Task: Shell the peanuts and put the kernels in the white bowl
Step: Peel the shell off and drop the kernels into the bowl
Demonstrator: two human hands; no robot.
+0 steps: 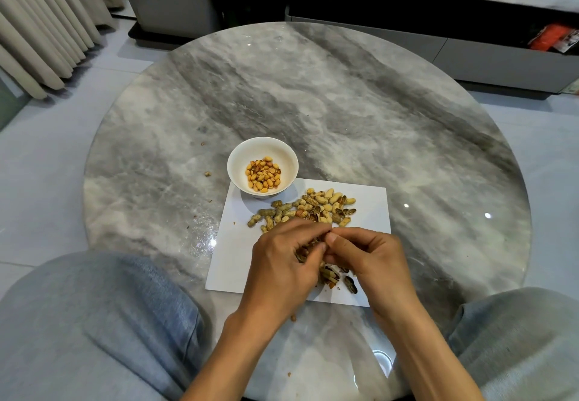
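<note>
Over the paper [232, 262], both hands pinching a peanut [326, 234], fingers curled

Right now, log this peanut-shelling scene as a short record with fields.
surface: round marble table
paper: white sheet at the near side of the table
bowl: white bowl at the sheet's far left corner, holding kernels
unshelled: pile of peanuts on the sheet, just beyond the hands
waste: empty shells on the sheet under the hands
left hand: left hand pinching a peanut, mostly hidden by the fingers
right hand: right hand pinching the same peanut
stage: shelling in progress, many peanuts left
</note>
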